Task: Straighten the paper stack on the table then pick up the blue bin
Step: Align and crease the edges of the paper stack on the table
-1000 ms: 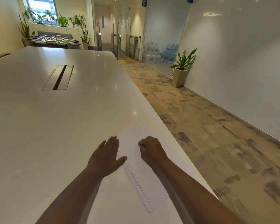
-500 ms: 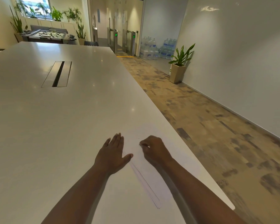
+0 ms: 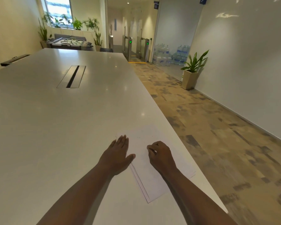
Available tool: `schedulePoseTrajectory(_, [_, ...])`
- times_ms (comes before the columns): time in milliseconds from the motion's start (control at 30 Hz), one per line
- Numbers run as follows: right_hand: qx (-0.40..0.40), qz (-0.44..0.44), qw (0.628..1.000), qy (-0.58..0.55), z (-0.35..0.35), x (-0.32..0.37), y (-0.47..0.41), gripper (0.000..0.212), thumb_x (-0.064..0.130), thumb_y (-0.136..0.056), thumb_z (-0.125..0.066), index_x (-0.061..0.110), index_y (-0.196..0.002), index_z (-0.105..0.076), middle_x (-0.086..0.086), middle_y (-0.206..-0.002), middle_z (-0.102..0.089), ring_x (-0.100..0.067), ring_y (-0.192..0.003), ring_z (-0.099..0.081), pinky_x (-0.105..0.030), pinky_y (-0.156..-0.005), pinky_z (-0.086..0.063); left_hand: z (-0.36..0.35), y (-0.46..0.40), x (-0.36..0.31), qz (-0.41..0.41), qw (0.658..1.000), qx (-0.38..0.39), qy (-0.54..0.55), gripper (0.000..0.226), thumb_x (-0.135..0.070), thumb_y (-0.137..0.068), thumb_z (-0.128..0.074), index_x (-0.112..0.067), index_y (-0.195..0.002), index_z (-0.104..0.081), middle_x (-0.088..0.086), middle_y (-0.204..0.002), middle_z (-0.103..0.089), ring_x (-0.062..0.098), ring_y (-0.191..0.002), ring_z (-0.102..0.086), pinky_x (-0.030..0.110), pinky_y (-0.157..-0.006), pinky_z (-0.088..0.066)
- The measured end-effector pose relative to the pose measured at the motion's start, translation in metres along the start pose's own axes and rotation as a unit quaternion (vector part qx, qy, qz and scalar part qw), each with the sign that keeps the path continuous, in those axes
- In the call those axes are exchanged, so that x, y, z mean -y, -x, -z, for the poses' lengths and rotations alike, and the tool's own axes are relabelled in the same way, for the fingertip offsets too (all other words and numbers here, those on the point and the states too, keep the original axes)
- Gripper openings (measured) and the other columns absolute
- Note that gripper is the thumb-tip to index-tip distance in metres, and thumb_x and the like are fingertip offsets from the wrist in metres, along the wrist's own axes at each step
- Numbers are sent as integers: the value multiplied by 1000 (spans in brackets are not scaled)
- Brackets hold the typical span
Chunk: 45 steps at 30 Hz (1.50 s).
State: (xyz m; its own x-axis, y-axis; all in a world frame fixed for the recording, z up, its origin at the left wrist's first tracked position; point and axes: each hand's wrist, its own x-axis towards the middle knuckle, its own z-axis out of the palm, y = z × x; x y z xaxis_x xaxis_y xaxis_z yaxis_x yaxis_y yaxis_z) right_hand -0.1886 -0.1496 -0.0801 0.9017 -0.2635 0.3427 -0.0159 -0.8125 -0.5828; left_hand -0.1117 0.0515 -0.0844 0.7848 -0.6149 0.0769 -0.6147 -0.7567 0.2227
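Hands on paper stack (image 3: 150, 179) near table (image 3: 55, 127) edge.
Left hand (image 3: 118, 155) flat against its side; right hand (image 3: 161, 155) curled on top, maybe pinching nothing.

One paper stack (image 3: 152, 176), one table (image 3: 55, 127), two hands – left (image 3: 117, 155), right (image 3: 162, 155) – one floor planter (image 3: 191, 78)

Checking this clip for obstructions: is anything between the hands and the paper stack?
Nothing visible. The left hand lies flat against the paper stack at its left edge, and the right hand rests curled on top of it.
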Motion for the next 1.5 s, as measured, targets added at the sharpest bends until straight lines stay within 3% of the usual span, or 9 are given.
schedulePoseTrajectory(367, [122,110,986,32,15,5,1,25,16,-92,-57,6,-75,-73,-5,-76,-69,-12,-72,-62,-35,-66,-53,-4,11,-7,31,997,-9,-74,92,-69,-82,-1,-13,-155,-4,3,-162,2,12,-149,5,36,-121,-3])
schedulePoseTrajectory(533, [52,51,996,60,24,-2,-13,38,-3,-75,-51,16,-51,-28,1,-49,-22,-10,-46,-27,-30,-47,-22,-4,11,-8,34,997,-10,-73,89,-68,-84,-3,-13,-155,-4,1,-163,0,8,-148,4,34,-121,-2])
schedulePoseTrajectory(700, [123,122,984,52,2,5,3,26,13,-88,-54,5,-66,-66,-4,-66,-63,-13,-65,-58,-36,-62,-50,-2,9,-11,51,998,-7,-33,86,-59,-81,4,-15,-155,-5,-2,-163,0,5,-147,5,32,-121,-1])
schedulePoseTrajectory(867, [52,60,996,43,12,4,-10,41,3,-82,-53,15,-50,-32,3,-49,-30,-10,-50,-40,-29,-49,-30,-3,10,-11,47,999,-20,-16,85,-54,-80,3,-16,-155,-9,-2,-163,-3,5,-148,2,32,-121,-2])
schedulePoseTrajectory(1033, [126,121,984,18,7,14,6,26,15,-89,-58,5,-71,-73,-4,-71,-68,-12,-72,-61,-29,-68,-51,-3,10,-8,38,999,-29,-23,83,-53,-82,1,-14,-154,-12,1,-163,-7,8,-149,-1,32,-120,-3])
schedulePoseTrajectory(1233, [99,103,988,63,8,17,0,28,10,-86,-53,5,-60,-62,-5,-63,-60,-14,-67,-57,-40,-64,-51,-5,10,-8,38,999,-29,-23,84,-56,-83,0,-12,-154,-10,3,-163,-5,10,-149,0,34,-121,-3])
schedulePoseTrajectory(1400, [102,62,993,20,22,13,8,22,14,-88,-59,10,-80,-79,1,-81,-73,-7,-76,-65,-22,-71,-52,-5,11,-6,33,999,-13,-33,93,-68,-81,-4,-11,-154,-3,3,-162,3,10,-148,7,34,-121,1])
schedulePoseTrajectory(1467, [52,13,997,54,29,5,2,20,8,-83,-55,-2,-65,-54,-3,-57,-58,-8,-55,-53,-27,-55,-44,-5,11,-7,32,999,-15,-36,94,-69,-80,-2,-11,-154,-3,3,-163,2,10,-148,7,35,-121,1])
schedulePoseTrajectory(1500, [37,2,997,64,29,7,0,34,5,-79,-52,20,-53,-36,-3,-50,-44,-10,-49,-43,-29,-50,-36,-5,11,-7,31,999,-14,-38,94,-69,-80,-1,-11,-154,-3,3,-163,2,11,-148,7,35,-121,0])
